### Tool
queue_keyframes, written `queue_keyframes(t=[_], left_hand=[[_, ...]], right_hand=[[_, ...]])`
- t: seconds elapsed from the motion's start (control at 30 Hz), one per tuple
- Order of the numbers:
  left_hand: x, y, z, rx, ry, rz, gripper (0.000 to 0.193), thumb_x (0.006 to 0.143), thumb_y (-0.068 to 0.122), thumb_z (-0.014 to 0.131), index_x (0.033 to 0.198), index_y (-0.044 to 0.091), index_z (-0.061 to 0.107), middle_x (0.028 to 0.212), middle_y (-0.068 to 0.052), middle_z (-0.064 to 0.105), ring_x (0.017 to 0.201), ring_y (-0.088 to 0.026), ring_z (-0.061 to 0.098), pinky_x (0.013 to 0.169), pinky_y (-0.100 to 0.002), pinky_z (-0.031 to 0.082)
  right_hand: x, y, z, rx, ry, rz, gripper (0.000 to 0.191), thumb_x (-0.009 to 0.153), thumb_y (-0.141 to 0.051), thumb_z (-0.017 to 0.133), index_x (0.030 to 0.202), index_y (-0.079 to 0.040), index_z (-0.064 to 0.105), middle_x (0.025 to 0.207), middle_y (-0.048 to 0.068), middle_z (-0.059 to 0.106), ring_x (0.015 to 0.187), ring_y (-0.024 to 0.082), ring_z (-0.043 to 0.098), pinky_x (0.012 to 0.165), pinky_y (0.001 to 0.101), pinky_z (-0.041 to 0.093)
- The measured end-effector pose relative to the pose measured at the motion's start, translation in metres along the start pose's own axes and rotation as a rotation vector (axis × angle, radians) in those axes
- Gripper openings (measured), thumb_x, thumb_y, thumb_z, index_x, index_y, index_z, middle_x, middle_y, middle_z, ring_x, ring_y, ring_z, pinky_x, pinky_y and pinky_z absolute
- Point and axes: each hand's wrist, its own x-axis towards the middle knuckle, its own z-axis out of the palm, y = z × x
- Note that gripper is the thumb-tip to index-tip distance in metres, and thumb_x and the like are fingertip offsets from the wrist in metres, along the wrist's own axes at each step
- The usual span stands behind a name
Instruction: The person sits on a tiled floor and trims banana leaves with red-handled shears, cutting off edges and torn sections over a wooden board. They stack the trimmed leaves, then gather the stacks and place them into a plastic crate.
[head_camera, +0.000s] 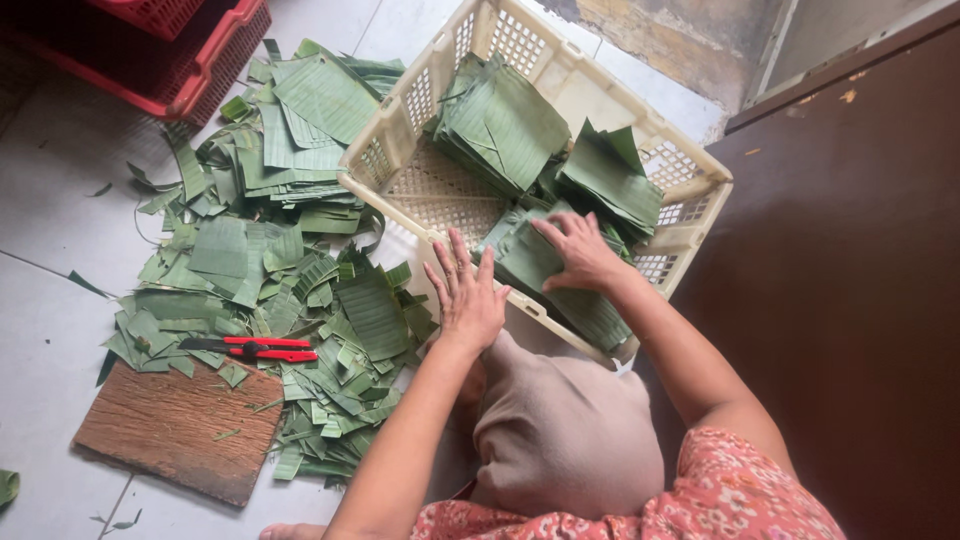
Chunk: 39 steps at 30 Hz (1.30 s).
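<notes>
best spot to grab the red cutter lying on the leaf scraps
Take the slim red utility cutter by its red handle half, the end pointing toward the basket, coming straight down from above. It lies flat and lengthwise on the cut green leaf scraps, dark tip toward the left, beside the brown wooden board.

No packages, labels, signs or screens show anywhere in this view.

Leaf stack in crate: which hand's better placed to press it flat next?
Right. The right hand already lies palm-down on the leaf stack inside the cream crate. The left hand is spread over the crate's near rim, off the stack.
</notes>
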Motion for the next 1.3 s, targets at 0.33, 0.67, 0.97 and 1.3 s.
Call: queue_keyframes(t=[0.33, 0.67, 0.97, 1.3], left_hand=[[-0.003, -0.006, 0.000, 0.016, -0.057, -0.034, 0.078, 0.092, 0.042, 0.069, 0.159, 0.018, 0.035, 0.168, -0.025, -0.011, 0.153, -0.052, -0.010, 0.120, -0.069, 0.004], [-0.006, -0.024, -0.029, -0.210, -0.057, 0.068, 0.108, 0.080, 0.037, 0.081, 0.165, 0.017, 0.017, 0.170, -0.023, -0.011, 0.157, -0.045, 0.000, 0.121, -0.066, 0.014], [-0.028, -0.030, -0.132, -0.088, 0.032, 0.018, 0.099, 0.080, 0.033, 0.082, 0.162, 0.021, 0.028, 0.169, -0.028, -0.006, 0.151, -0.050, 0.018, 0.122, -0.062, 0.023], [-0.098, -0.054, -0.225, 0.248, -0.094, -0.094, 0.088, 0.078, 0.033, 0.081, 0.153, 0.015, 0.039, 0.164, -0.031, -0.004, 0.153, -0.048, 0.013, 0.119, -0.061, 0.021]], right_hand=[[-0.016, 0.017, 0.043, -0.215, -0.201, -0.077, 0.141, 0.053, -0.053, 0.095, 0.162, -0.043, 0.006, 0.172, 0.012, -0.007, 0.157, 0.045, -0.008, 0.110, 0.0849, 0.007], [-0.025, 0.019, 0.029, -0.002, -0.236, 0.386, 0.154, 0.046, -0.060, 0.096, 0.162, -0.044, -0.005, 0.172, 0.017, -0.008, 0.158, 0.042, -0.001, 0.111, 0.0834, 0.011], [-0.025, 0.000, 0.037, -0.227, 0.109, 0.314, 0.142, 0.049, -0.055, 0.095, 0.161, -0.005, 0.023, 0.127, 0.017, 0.053, 0.121, 0.035, 0.051, 0.108, 0.0507, 0.035], [-0.040, -0.027, 0.068, -0.279, 0.363, 0.175, 0.026, 0.081, -0.001, 0.063, 0.106, -0.007, 0.055, 0.103, 0.016, 0.059, 0.098, 0.035, 0.061, 0.086, 0.0447, 0.047]])
